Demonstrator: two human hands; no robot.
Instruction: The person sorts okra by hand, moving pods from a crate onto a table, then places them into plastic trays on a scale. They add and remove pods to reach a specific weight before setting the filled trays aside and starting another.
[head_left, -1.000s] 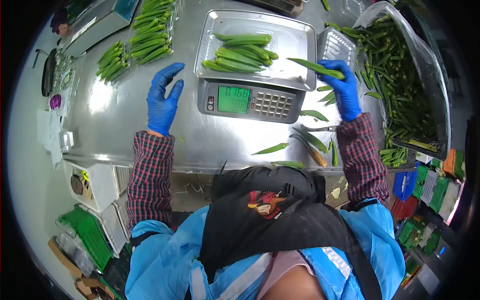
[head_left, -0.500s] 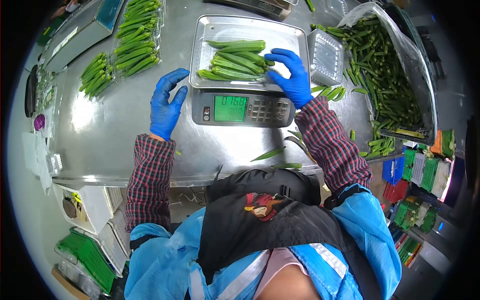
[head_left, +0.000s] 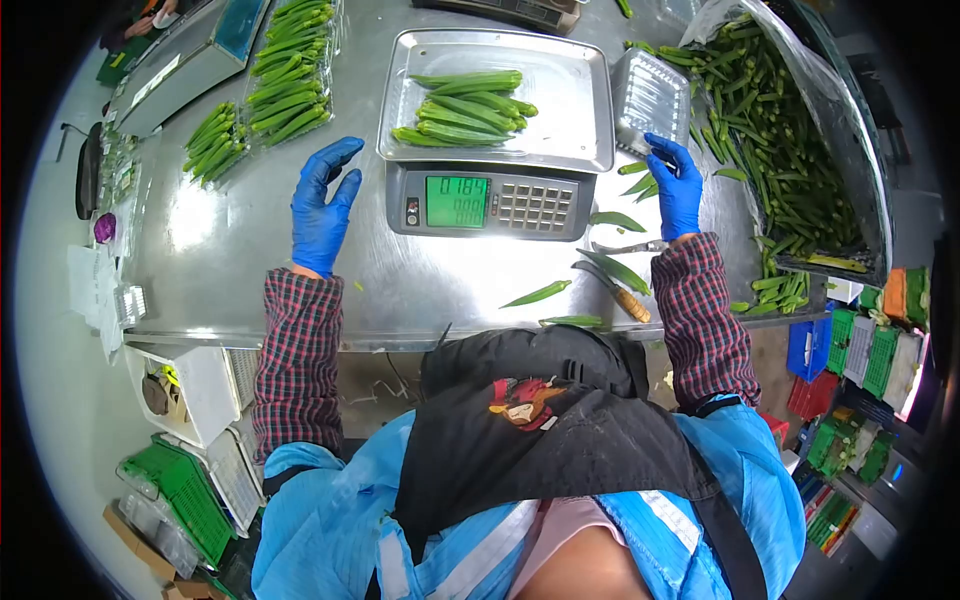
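A digital scale (head_left: 490, 203) stands on the steel table, its green display lit. Its metal pan (head_left: 570, 110) carries a small pile of okra pods (head_left: 465, 108). My left hand (head_left: 322, 208), in a blue glove, hovers open above the table just left of the scale, holding nothing. My right hand (head_left: 675, 185), also gloved, rests over loose okra pods (head_left: 640, 185) to the right of the scale, fingers spread, just below a stack of clear plastic trays (head_left: 650, 97). No pod is held in it.
A large open bag of okra (head_left: 790, 140) fills the right side. A knife (head_left: 612, 288) and stray pods (head_left: 540, 294) lie near the front edge. Packed okra trays (head_left: 290, 70) sit at back left beside another scale (head_left: 185, 60). Crates stand on the floor.
My right hand carried a pod to the pan, left it there, then drew back to the loose pods on the right. The scale reading rose. My left hand barely moved.
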